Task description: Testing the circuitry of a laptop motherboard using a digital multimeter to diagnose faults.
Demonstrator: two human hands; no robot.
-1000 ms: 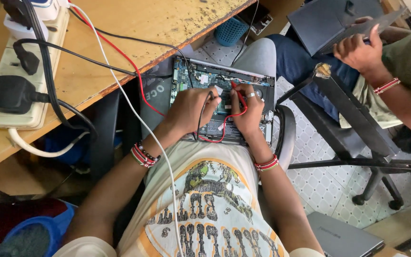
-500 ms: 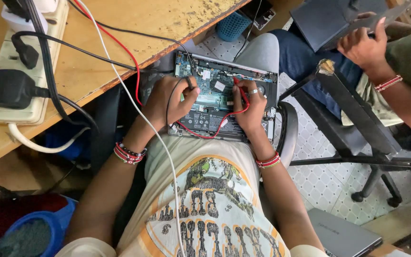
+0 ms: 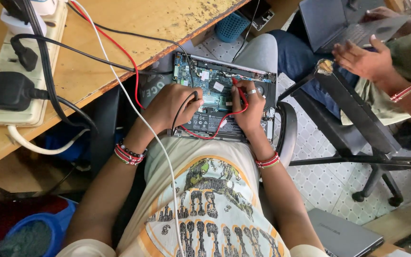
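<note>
An opened laptop (image 3: 215,85) lies upside down on my lap, its circuit board and black battery exposed. My left hand (image 3: 170,107) holds a black test probe (image 3: 193,97) with its tip down on the board near the middle. My right hand (image 3: 248,107), a ring on one finger, holds a red test probe (image 3: 236,85) against the board further right. The red lead (image 3: 215,131) loops across the battery between my hands. Red bead bracelets circle both wrists.
A wooden table (image 3: 120,43) at left carries a cream power strip (image 3: 15,85) with black plugs; red, black and white cables trail off it. A co-worker's hand (image 3: 362,59) at right is beside another laptop (image 3: 338,24). A closed grey laptop (image 3: 343,233) lies on the floor.
Both hands have shifted on the board: the left hand moved down and right with the black probe, and the right hand brought the red probe up toward the board's middle. The co-worker's hand dropped lower.
</note>
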